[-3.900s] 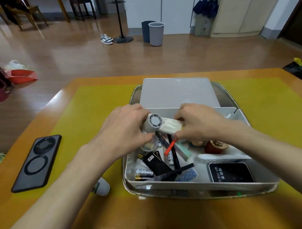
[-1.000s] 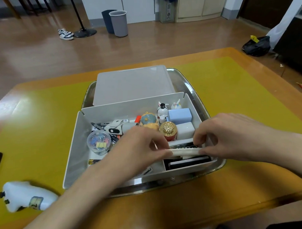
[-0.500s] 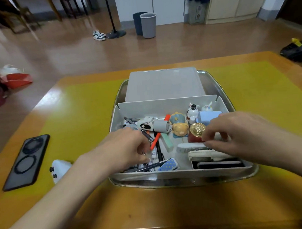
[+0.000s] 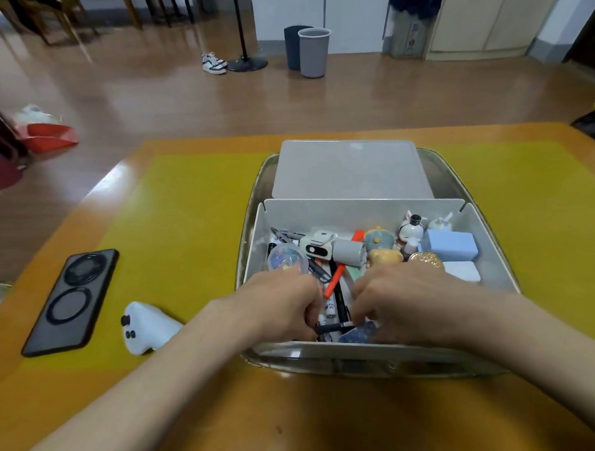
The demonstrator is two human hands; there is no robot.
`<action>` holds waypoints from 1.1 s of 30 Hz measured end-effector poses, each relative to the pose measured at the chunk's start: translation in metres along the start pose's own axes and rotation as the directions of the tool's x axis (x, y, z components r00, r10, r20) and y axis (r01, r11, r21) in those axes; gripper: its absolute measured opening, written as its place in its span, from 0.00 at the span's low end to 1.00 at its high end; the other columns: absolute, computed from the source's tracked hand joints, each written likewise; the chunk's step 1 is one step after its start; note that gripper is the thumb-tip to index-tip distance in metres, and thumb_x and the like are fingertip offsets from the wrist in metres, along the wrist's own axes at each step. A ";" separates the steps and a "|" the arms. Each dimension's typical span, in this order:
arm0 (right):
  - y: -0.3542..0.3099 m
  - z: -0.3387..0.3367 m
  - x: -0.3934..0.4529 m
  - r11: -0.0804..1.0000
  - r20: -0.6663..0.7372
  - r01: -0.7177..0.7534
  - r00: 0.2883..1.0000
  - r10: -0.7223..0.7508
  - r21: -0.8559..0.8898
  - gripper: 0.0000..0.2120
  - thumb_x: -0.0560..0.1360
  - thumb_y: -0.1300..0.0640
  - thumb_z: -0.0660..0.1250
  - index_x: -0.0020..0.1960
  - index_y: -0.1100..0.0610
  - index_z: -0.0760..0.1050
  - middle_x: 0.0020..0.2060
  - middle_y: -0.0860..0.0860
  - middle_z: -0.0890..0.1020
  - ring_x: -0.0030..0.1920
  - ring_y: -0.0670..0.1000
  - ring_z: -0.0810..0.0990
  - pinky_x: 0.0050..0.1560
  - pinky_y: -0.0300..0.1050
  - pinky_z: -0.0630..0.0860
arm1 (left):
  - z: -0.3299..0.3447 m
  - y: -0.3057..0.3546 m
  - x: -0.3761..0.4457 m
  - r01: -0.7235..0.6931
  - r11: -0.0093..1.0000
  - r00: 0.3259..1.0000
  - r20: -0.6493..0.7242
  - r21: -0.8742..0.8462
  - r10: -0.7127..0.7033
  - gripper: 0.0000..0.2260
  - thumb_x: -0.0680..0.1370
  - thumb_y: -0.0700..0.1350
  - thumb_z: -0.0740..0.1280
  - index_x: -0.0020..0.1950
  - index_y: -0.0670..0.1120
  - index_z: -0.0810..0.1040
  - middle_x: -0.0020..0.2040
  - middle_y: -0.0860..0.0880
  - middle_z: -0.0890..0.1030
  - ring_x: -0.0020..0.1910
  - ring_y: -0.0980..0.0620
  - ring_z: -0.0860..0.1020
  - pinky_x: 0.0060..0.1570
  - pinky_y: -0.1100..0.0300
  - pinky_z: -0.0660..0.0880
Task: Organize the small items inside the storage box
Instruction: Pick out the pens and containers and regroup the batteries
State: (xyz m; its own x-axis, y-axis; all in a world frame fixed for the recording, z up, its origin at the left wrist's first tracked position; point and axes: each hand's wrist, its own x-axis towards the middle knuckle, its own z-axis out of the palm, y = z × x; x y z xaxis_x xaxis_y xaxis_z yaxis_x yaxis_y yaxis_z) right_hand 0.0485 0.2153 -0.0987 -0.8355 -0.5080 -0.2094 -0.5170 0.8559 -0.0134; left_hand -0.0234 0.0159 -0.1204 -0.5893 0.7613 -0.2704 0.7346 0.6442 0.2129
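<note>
The storage box (image 4: 363, 211) looks like matt white plastic, and its frosted lid (image 4: 351, 169) behind it is the same sort of stuff. Both sit in a shiny metal tray (image 4: 435, 166). The table (image 4: 296, 424) is glossy orange wood with a smooth matt yellow mat (image 4: 187, 202) on top. On the left, the phone (image 4: 71, 300) has a matt black back. The floor (image 4: 150, 95) is polished wood and pretty reflective.

Home interior: wood floor (image 4: 170, 94), sneakers (image 4: 213, 63), bins (image 4: 313, 52).
</note>
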 end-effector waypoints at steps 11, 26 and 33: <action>0.030 -0.037 -0.027 0.951 -0.024 -0.183 0.980 0.195 0.249 0.13 0.68 0.33 0.64 0.46 0.40 0.78 0.40 0.39 0.78 0.43 0.42 0.76 0.40 0.44 0.74 | -0.012 -0.005 -0.011 -0.019 0.999 0.976 -0.214 0.039 0.027 0.02 0.75 0.50 0.70 0.43 0.55 0.79 0.43 0.58 0.78 0.43 0.57 0.76 0.34 0.62 0.70; 0.006 -0.009 -0.010 0.988 0.010 -0.154 0.988 0.154 0.021 0.14 0.74 0.37 0.64 0.54 0.41 0.78 0.47 0.40 0.81 0.49 0.45 0.79 0.38 0.44 0.72 | -0.028 -0.041 -0.001 0.099 0.960 0.969 -0.246 0.261 -0.033 0.33 0.73 0.56 0.73 0.76 0.55 0.64 0.68 0.54 0.72 0.68 0.53 0.68 0.73 0.53 0.60; 0.026 -0.022 0.005 0.930 -0.297 -0.295 0.888 0.352 0.219 0.14 0.74 0.36 0.60 0.50 0.42 0.78 0.41 0.38 0.78 0.44 0.44 0.75 0.39 0.47 0.72 | -0.023 -0.041 0.002 0.099 0.965 0.960 -0.278 0.244 -0.028 0.36 0.72 0.60 0.71 0.77 0.53 0.62 0.63 0.53 0.73 0.64 0.52 0.70 0.71 0.53 0.61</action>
State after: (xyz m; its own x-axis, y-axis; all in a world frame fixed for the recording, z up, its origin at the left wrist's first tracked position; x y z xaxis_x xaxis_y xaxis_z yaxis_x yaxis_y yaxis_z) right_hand 0.0264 0.2328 -0.0783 -0.9789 -0.1785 0.0995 -0.1932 0.9672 -0.1650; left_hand -0.0622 -0.0078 -0.1082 -0.6798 0.7334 -0.0044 0.7326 0.6788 -0.0502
